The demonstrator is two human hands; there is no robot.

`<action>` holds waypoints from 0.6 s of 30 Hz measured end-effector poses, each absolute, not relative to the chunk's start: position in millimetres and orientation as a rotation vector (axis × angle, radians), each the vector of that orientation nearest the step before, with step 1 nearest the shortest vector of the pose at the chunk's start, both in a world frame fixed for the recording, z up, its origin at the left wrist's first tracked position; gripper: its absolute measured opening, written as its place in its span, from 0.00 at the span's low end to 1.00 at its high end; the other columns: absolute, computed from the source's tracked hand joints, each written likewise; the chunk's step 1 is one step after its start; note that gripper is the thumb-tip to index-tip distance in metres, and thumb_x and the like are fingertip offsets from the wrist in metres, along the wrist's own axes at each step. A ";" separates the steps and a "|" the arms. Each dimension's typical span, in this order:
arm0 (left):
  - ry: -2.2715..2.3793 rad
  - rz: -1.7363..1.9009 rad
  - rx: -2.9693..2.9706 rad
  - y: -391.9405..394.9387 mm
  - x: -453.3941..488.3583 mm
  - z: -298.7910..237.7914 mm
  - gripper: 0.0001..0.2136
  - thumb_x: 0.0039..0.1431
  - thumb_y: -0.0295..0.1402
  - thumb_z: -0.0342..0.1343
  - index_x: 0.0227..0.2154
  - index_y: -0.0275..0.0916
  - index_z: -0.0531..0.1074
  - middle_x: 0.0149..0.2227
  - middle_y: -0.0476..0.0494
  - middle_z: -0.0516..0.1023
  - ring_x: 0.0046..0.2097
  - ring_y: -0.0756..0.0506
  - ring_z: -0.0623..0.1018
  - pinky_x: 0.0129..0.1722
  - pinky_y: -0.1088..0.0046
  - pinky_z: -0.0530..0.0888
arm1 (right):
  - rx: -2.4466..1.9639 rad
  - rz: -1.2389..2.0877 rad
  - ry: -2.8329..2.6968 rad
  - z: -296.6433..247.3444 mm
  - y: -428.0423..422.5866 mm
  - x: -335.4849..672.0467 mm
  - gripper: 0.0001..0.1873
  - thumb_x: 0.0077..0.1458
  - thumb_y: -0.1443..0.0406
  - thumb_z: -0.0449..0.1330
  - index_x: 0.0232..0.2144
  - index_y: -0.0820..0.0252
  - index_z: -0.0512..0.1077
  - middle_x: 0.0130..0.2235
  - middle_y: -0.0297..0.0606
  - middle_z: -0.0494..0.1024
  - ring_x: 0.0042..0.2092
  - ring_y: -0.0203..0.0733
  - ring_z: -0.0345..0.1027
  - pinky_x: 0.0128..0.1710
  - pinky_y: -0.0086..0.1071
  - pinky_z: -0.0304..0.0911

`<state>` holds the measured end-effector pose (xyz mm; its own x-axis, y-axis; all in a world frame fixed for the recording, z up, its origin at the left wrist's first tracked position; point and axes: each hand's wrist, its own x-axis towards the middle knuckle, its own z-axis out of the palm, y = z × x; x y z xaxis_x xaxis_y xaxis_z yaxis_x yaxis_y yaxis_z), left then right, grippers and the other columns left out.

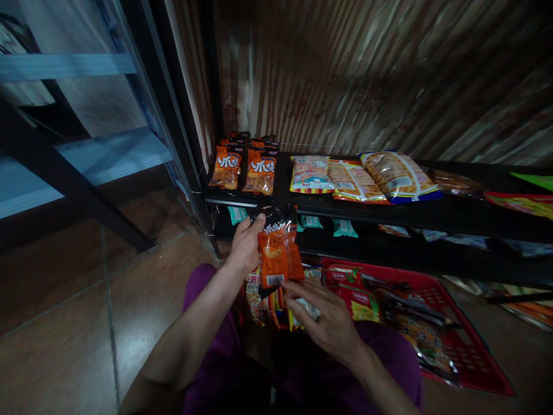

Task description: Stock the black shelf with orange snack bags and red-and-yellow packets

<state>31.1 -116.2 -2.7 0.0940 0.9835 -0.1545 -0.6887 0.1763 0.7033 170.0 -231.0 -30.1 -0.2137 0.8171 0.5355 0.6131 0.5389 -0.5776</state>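
My left hand (245, 246) is closed on an orange and black snack bag (276, 253), thumb over its upper left side. The bag hangs in front of the lower shelf, with a barcode near its bottom. My right hand (324, 314) is at the bag's lower edge, its fingers stretched out and the thumb apart. Whether the fingertips touch the bag is hard to make out. Behind, similar orange bags (261, 173) stand at the left end of the upper shelf (311, 202). Below my hands, other snack packets (256, 302) lie partly hidden.
A red basket (475, 354) with several packets is on the tiled floor at right. More snack bags (400, 176) lie along the upper shelf, and small green packets (344, 227) on the lower one. A black-framed rack with blue shelves (86, 161) stands at left.
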 end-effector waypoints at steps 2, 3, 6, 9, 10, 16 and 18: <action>0.671 1.272 0.576 -117.3 30.2 -5.2 0.19 0.37 0.39 0.70 0.33 0.37 0.77 0.32 0.46 0.81 0.39 0.45 0.79 0.44 0.69 0.71 | -1.327 0.367 -1.616 -23.4 -219.9 177.3 0.11 0.57 0.61 0.58 0.43 0.53 0.76 0.35 0.37 0.81 0.36 0.39 0.74 0.38 0.33 0.71; 0.655 1.245 0.596 -118.4 30.5 -6.6 0.19 0.38 0.40 0.70 0.34 0.37 0.78 0.33 0.46 0.81 0.40 0.44 0.79 0.45 0.69 0.71 | -1.406 0.401 -1.423 -20.4 -211.8 180.7 0.13 0.57 0.59 0.59 0.43 0.53 0.75 0.37 0.37 0.81 0.38 0.40 0.75 0.40 0.34 0.71; 0.616 1.173 0.633 -122.5 33.2 -9.3 0.19 0.40 0.39 0.69 0.36 0.38 0.78 0.34 0.46 0.82 0.42 0.43 0.79 0.45 0.67 0.72 | -1.354 0.687 -1.049 -12.0 -182.2 187.1 0.21 0.50 0.52 0.63 0.45 0.53 0.74 0.45 0.38 0.79 0.45 0.42 0.73 0.45 0.37 0.69; 0.596 1.121 0.644 -125.3 36.4 -7.5 0.19 0.41 0.39 0.69 0.37 0.38 0.78 0.34 0.46 0.82 0.43 0.42 0.78 0.46 0.66 0.72 | -1.291 1.008 -0.888 -4.5 -157.5 186.2 0.20 0.39 0.51 0.70 0.34 0.54 0.78 0.37 0.36 0.81 0.38 0.42 0.74 0.38 0.34 0.70; 0.590 1.111 0.647 -125.4 37.1 -6.2 0.19 0.41 0.39 0.69 0.38 0.38 0.78 0.34 0.46 0.81 0.44 0.42 0.78 0.46 0.66 0.72 | -1.272 1.063 -0.843 -2.9 -152.0 184.9 0.19 0.36 0.52 0.71 0.30 0.55 0.78 0.34 0.35 0.81 0.35 0.42 0.74 0.35 0.34 0.70; 0.575 1.143 0.646 -124.8 36.6 -4.5 0.16 0.45 0.40 0.67 0.38 0.38 0.78 0.38 0.45 0.81 0.45 0.43 0.78 0.50 0.66 0.69 | -1.236 1.005 -0.538 -7.9 -138.5 178.3 0.16 0.29 0.59 0.74 0.24 0.57 0.77 0.26 0.31 0.79 0.27 0.37 0.71 0.27 0.31 0.68; 0.588 1.131 0.645 -128.4 34.4 -7.7 0.15 0.46 0.41 0.66 0.36 0.39 0.78 0.38 0.46 0.81 0.45 0.43 0.78 0.50 0.66 0.69 | -1.227 0.959 -0.475 -10.0 -136.5 179.0 0.14 0.30 0.60 0.74 0.24 0.56 0.77 0.25 0.30 0.79 0.26 0.36 0.71 0.27 0.30 0.67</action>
